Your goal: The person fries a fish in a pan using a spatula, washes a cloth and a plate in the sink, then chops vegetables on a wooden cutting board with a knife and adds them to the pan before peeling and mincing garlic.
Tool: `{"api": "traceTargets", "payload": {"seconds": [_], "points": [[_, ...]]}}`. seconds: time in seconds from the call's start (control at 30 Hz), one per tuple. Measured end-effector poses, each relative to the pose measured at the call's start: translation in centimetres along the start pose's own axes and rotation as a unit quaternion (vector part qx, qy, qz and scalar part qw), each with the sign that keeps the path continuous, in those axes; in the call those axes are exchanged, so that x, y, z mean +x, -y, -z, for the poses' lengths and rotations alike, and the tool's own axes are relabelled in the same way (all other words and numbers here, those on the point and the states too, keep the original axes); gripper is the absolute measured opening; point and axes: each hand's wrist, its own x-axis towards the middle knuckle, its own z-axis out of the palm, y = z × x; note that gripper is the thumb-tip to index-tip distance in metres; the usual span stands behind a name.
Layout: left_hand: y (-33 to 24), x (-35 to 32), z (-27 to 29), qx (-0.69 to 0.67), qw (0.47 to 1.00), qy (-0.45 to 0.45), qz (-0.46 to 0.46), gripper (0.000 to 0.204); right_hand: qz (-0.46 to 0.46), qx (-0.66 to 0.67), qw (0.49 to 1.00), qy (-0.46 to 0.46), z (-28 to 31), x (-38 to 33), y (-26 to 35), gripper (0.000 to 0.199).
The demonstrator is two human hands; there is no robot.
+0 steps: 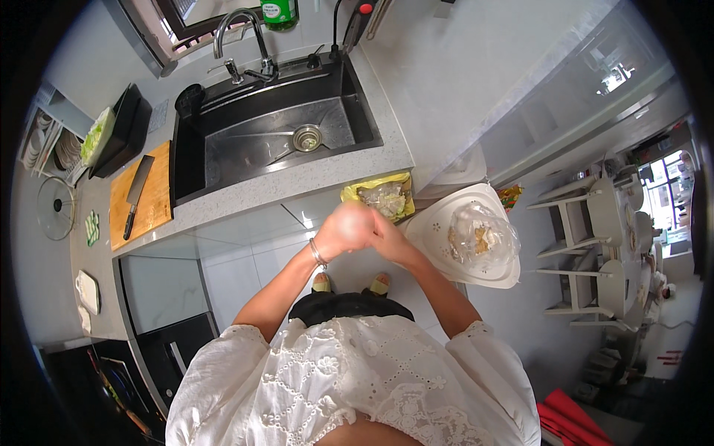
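Observation:
My left hand (346, 225) and my right hand (392, 239) are pressed together at waist height, in front of the counter edge. The left hand is curled and blurred by motion, with a thin bracelet on its wrist. The right hand's fingers rest against it. Whether anything lies between the hands is hidden. Just beyond them a yellow bag (355, 192) holding pale scraps hangs open below the counter. To the right a white round stand (437, 232) carries a clear plastic bag (482, 236) with some food in it.
A dark steel sink (275, 137) with a curved tap (242, 30) is set in the speckled counter (387, 119). To its left lie a wooden cutting board (155, 201) with a cleaver (136, 195) and a black tray of greens (100, 135). White chairs (587, 245) stand at the right.

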Motion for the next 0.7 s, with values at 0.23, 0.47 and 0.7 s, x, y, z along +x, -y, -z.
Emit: {"api": "traceTargets", "payload": {"seconds": [0.23, 0.47, 0.7], "points": [[1.3, -0.8, 0.6, -0.077, 0.997, 0.016, 0.021, 0.047, 0.03, -0.112, 0.993, 0.009, -0.5, -1.6, 0.4, 0.027], [2.2, -1.6, 0.4, -0.193, 0.978, 0.074, 0.017, 0.047, 0.083, -0.16, 0.983, -0.026, -1.7, -3.3, 2.0, 0.024], [2.5, -2.6, 0.5, -0.387, 0.919, 0.069, -0.027, 0.05, 0.034, -0.096, 0.995, 0.02, -1.7, -3.6, 4.2, 0.022]]}}
